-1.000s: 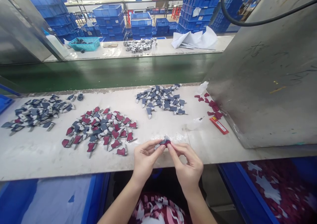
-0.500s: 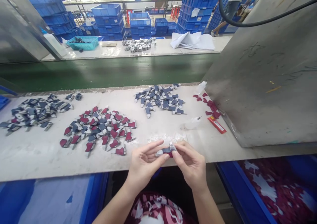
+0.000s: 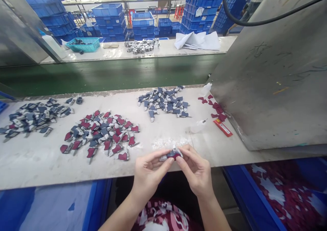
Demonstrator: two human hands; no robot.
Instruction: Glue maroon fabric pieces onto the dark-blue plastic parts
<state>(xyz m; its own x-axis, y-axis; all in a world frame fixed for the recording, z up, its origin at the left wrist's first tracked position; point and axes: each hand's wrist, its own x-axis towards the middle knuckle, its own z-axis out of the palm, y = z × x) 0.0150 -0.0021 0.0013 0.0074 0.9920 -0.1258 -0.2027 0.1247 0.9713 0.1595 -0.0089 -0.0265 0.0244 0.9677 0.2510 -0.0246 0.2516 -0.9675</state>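
Note:
Between my two hands, over the front edge of the worktable, is a small grey, dark blue and dark red plastic part (image 3: 174,153). My left hand (image 3: 150,169) pinches its left end between thumb and fingers. Its right end is gripped by my right hand (image 3: 196,169), with the thumb pressed near the red side. Beyond my hands lies a pile of grey and blue parts (image 3: 163,101). To the left spreads a pile of similar parts with red and blue faces (image 3: 102,132). Small loose red pieces (image 3: 217,109) lie at the right.
A clear squeeze bottle (image 3: 198,127) lies near a red packet (image 3: 222,127). Another pile of blue-grey parts (image 3: 35,115) is at far left. A metal panel (image 3: 278,81) bounds the right side. Blue bins (image 3: 102,197) stand below the edge; a green belt (image 3: 114,74) runs behind.
My left fingers have closed in around the part, which has turned to show more of its red side. My right hand keeps its grip.

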